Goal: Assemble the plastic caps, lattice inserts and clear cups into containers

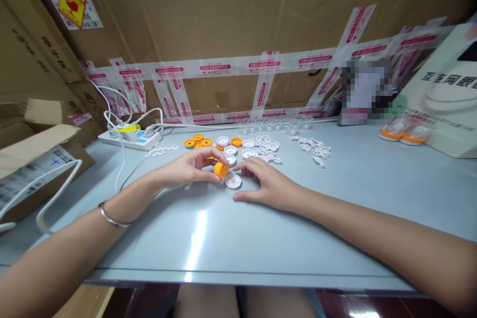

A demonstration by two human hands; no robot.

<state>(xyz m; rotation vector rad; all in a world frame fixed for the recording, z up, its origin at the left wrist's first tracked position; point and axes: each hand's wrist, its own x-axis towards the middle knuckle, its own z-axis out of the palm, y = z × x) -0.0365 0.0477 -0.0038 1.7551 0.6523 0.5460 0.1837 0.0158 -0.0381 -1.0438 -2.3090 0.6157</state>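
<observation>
My left hand (190, 169) pinches a small orange round cap (221, 169) between thumb and fingertips, just above the grey table (335, 208). My right hand (266, 184) rests palm down on the table, fingers loosely spread, its fingertips beside a white round disc (233, 181) lying flat. Just beyond both hands lie more orange caps (197, 142), white caps (231, 150) and a heap of small white flat parts (266, 146). A silver bangle (112, 218) circles my left wrist.
A white power strip (130, 137) with cables sits at the back left. Clear small cups (276, 123) line the taped cardboard wall. Finished orange-and-clear pieces (404, 132) lie by a white bag (443, 94) at the right. Cardboard boxes (33, 159) stand at the left.
</observation>
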